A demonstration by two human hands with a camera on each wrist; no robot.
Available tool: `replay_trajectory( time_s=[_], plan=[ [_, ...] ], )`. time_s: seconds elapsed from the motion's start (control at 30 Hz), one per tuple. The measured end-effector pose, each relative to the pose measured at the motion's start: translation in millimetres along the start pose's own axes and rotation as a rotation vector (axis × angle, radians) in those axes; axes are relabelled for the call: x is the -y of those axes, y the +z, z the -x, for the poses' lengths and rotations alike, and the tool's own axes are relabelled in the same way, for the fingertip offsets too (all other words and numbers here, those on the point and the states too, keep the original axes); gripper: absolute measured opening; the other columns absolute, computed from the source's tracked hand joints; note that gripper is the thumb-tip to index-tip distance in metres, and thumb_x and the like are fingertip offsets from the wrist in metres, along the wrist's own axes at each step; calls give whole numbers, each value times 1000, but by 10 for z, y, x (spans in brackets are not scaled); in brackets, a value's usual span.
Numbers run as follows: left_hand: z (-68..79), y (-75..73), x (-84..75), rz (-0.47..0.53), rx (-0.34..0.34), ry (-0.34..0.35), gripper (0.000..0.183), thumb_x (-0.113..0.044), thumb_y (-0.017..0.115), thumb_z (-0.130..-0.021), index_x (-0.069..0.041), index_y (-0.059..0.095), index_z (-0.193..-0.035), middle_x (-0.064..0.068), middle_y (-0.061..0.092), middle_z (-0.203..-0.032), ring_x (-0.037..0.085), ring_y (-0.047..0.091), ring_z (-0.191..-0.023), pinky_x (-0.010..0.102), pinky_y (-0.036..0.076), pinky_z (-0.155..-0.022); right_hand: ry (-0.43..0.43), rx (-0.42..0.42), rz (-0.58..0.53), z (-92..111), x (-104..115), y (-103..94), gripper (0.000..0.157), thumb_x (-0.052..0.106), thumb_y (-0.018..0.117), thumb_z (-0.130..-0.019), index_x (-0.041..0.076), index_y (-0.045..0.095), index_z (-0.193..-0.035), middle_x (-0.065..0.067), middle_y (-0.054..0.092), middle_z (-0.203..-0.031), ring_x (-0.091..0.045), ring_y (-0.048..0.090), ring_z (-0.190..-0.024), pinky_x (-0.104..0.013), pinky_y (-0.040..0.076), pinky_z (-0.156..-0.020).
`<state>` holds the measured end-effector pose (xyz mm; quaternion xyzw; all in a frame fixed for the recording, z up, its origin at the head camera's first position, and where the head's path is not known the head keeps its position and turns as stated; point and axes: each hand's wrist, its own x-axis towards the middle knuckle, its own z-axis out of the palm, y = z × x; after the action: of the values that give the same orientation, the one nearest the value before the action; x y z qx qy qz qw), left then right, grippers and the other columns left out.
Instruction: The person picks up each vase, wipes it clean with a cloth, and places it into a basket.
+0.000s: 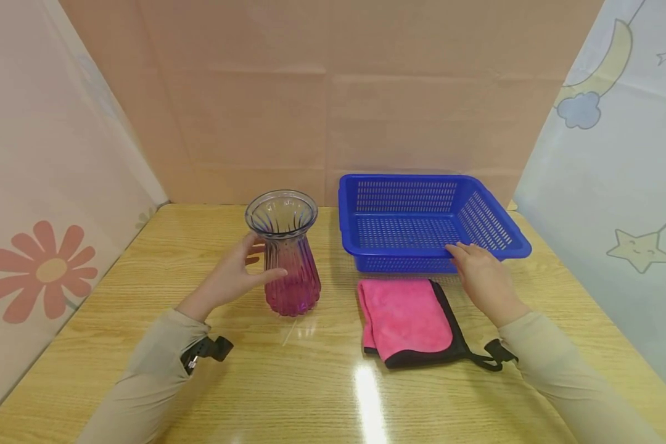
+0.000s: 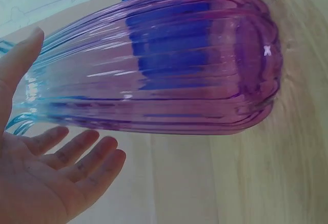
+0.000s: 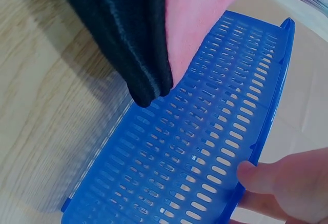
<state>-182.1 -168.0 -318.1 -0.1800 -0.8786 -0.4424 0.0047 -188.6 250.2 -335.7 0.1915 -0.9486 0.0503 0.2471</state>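
A ribbed glass vase (image 1: 291,271), clear bluish at the neck and pink-purple at the base, stands upright on the table. My left hand (image 1: 233,271) is at its left side, thumb in front and fingers spread behind; in the left wrist view the fingers (image 2: 97,155) are extended, with a gap between palm and glass. The blue plastic basket (image 1: 399,251) has slotted walls and sits at the back right. My right hand (image 1: 488,280) pinches its front rim, thumb (image 3: 256,177) outside and fingers over the inside.
A folded pink cloth (image 1: 411,320) with black edging and a loop lies in front of the basket. The wood-grain table (image 1: 288,394) meets an orange-tan backdrop (image 1: 244,111) behind. Printed curtains (image 1: 633,179) hang on both sides.
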Motion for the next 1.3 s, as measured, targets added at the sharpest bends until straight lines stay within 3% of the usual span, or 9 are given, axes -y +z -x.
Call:
replay_trajectory(
  time_s=[0.17, 0.47, 0.83, 1.07, 1.3],
  plan=[
    [-5, 109, 47, 16, -2, -4, 95, -27, 80, -73, -10, 21, -145, 21, 38, -142, 39, 39, -131, 55, 40, -105, 5, -12, 0, -5, 3, 9, 27, 0, 63, -83, -4, 62, -110, -27, 65, -108, -47, 61, -98, -55, 52, -84],
    [17, 258, 76, -20, -31, -3, 109, -27, 85, -66, -7, 13, -146, 22, 37, -141, 40, 45, -127, 51, 45, -102, 35, 17, 4, -3, 18, -12, 27, 2, 61, -85, -3, 62, -112, -27, 64, -111, -48, 60, -102, -55, 51, -86],
    [27, 320, 68, -46, -82, 5, 105, -26, 85, -66, -6, 18, -145, 19, 45, -135, 36, 51, -121, 47, 50, -96, 40, 16, 5, 1, 17, -3, 27, 3, 61, -85, -3, 62, -112, -27, 64, -111, -48, 60, -101, -55, 51, -87],
    [27, 349, 72, -25, -112, -14, 101, -26, 85, -66, -11, 23, -145, 18, 42, -132, 35, 49, -121, 48, 51, -96, 39, 9, -1, 1, 15, 2, 27, 2, 61, -85, -3, 62, -112, -28, 64, -111, -48, 60, -101, -55, 50, -87],
    [41, 365, 61, -22, -146, -11, 100, -24, 85, -66, -9, 26, -144, 19, 43, -129, 37, 49, -120, 48, 51, -96, 37, 4, -11, 5, 28, -5, 27, 1, 61, -85, -4, 62, -111, -28, 64, -110, -48, 60, -101, -55, 49, -90]
  ],
)
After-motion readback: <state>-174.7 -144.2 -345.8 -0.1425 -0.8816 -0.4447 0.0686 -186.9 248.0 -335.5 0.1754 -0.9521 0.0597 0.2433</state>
